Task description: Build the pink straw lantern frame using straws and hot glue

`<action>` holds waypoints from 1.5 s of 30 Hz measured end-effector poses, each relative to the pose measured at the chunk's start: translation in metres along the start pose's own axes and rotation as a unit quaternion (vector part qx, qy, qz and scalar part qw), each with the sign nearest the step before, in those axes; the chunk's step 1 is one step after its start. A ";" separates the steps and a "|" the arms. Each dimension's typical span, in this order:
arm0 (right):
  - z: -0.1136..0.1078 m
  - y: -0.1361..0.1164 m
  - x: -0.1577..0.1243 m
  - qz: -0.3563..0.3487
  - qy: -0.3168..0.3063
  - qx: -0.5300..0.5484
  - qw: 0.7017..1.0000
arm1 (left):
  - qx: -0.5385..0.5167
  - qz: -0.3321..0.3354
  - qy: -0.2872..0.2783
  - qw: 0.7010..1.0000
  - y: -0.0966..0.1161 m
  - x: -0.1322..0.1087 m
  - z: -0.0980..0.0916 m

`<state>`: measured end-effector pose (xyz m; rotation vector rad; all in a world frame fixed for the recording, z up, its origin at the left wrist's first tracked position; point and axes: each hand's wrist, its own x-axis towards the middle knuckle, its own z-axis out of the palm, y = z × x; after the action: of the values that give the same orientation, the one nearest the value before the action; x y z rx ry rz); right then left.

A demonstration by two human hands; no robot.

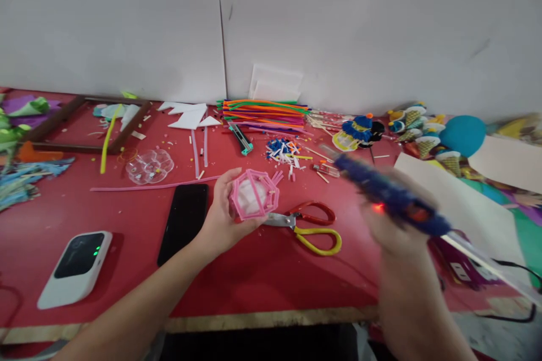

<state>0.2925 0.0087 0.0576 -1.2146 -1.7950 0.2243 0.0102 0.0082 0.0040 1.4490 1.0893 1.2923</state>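
My left hand (226, 214) is wrapped round a small pink straw basket (254, 194), many-sided, with a strip across its top and something whitish inside. In my right hand (400, 225) is a blue hot glue gun (387, 192), a red light glowing on it and a long pale glue stick (493, 265) sticking out behind. The gun is blurred, held up to the right of the basket with its nozzle toward the upper left. Scissors (305, 225) with one red and one yellow handle lie between my hands, their blades partly behind the basket.
A black phone (184, 220) and a white device (76, 268) lie at left. Behind are a cutter knife (240, 139), coloured pipe cleaners (266, 113), small cut pieces (283, 149) and a clear flower-shaped tray (150, 166). A purple power strip (461, 265) with black cable sits right.
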 end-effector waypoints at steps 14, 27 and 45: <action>0.048 -0.021 -0.021 -0.147 -0.147 0.100 0.973 | -0.014 -0.037 -0.004 0.999 -0.001 -0.003 0.004; 0.061 -0.028 -0.024 -0.116 -0.124 0.137 0.976 | -0.009 0.022 -0.051 0.998 -0.012 -0.008 -0.001; 0.061 -0.026 -0.027 -0.079 -0.124 0.145 0.978 | 0.026 0.023 -0.057 0.998 -0.014 -0.008 -0.003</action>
<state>0.2313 -0.0064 0.0237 -0.8618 -1.9803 0.5442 0.0062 0.0032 -0.0110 1.5750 1.0255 1.2069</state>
